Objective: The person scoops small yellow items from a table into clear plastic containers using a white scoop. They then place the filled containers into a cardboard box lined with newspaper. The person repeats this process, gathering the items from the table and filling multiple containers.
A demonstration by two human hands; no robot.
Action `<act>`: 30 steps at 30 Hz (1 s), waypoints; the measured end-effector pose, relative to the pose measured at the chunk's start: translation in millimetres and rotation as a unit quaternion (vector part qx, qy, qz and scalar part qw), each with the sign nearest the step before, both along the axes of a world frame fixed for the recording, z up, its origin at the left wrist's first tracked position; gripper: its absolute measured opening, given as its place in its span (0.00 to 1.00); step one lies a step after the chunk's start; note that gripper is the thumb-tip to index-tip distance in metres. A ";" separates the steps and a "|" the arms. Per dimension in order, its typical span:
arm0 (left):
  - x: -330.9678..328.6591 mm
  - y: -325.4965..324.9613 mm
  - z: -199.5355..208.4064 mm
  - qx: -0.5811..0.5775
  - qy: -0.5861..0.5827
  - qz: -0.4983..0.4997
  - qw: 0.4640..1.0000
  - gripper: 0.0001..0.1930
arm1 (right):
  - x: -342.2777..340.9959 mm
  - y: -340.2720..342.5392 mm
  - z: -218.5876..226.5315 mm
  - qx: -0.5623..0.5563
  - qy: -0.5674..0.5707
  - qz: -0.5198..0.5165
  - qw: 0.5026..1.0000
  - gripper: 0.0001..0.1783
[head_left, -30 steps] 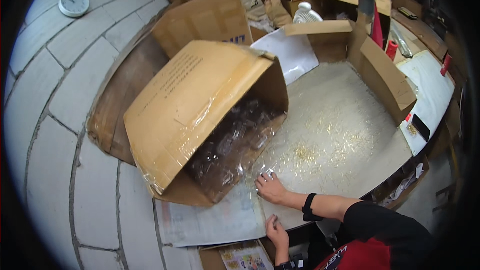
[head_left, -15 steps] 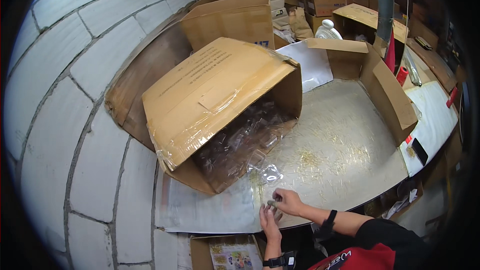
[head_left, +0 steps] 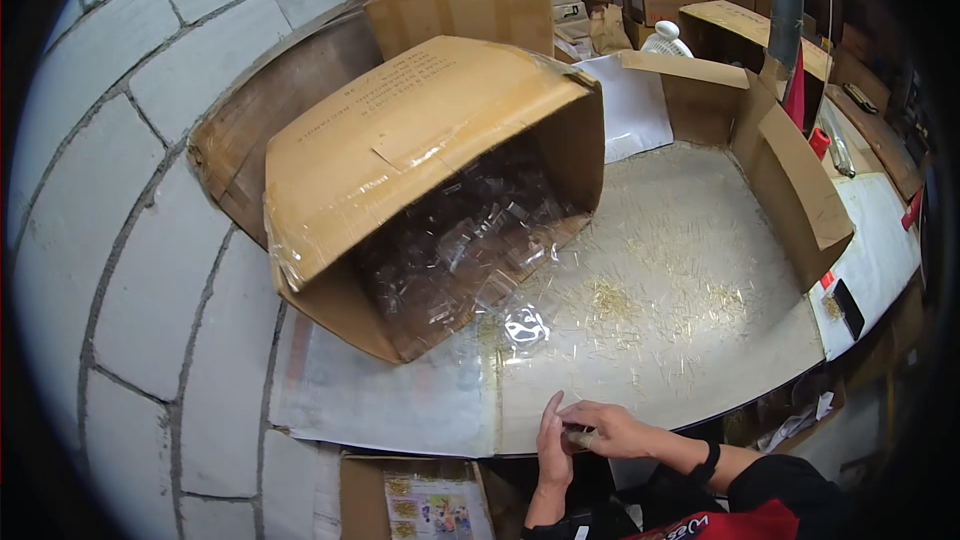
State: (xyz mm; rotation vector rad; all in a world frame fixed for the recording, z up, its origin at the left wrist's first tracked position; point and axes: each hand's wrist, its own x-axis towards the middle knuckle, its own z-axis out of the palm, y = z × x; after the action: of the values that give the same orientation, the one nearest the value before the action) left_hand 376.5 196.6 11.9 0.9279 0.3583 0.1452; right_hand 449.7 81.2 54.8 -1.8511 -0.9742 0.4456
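At the table's front edge my left hand (head_left: 554, 448) stands with its fingers upright and pressed together. My right hand (head_left: 612, 432) is curled against it, fingertips meeting the left fingers. Whatever sits between them is too hidden to make out. A darker wrap shows on a right-hand finger. Just beyond the hands, a few clear plastic cases (head_left: 524, 325) lie at the mouth of a tipped cardboard box (head_left: 430, 140), which holds many more. Thin gold-coloured pins (head_left: 612, 298) are strewn over the grey tabletop (head_left: 560, 380), thickest in a small heap near its middle.
Upright cardboard flaps (head_left: 795, 180) wall the table's right side. Past them lie a black phone (head_left: 845, 308) and a red spool (head_left: 819, 143). A grey pole (head_left: 786, 10) rises at the far right. Below the front edge sits an open carton with a printed sheet (head_left: 440, 510). A block wall (head_left: 130, 270) borders the left.
My hands have come closer together, the right now folded against the left fingers. They have shifted slightly rightward in the picture. The view has tilted, while the box and pins appear undisturbed.
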 end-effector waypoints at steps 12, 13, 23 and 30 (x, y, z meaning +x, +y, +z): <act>-72.2 -29.3 -37.4 -0.131 -0.062 -0.242 0.959 0.25 | -102.9 -88.0 -36.2 -0.079 -0.276 0.079 0.954 0.20; -82.4 -33.3 -44.0 -0.049 -0.073 -0.247 0.965 0.24 | -114.1 -93.2 -44.8 -0.094 -0.286 0.092 0.949 0.20; -138.1 -17.1 -109.4 -0.131 -0.062 -0.267 0.953 0.21 | -179.6 -102.8 -46.8 0.009 -0.227 0.063 0.972 0.21; -153.6 -4.3 -191.5 -0.074 0.056 -0.271 0.958 0.23 | -32.4 -261.3 -97.4 -0.125 -0.257 -0.537 0.794 0.27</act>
State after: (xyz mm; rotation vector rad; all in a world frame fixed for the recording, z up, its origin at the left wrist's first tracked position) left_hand 223.0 192.2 -179.6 0.8571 0.2037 -0.4339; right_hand 417.3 -180.1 -42.6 -2.4740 -0.0277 -0.6918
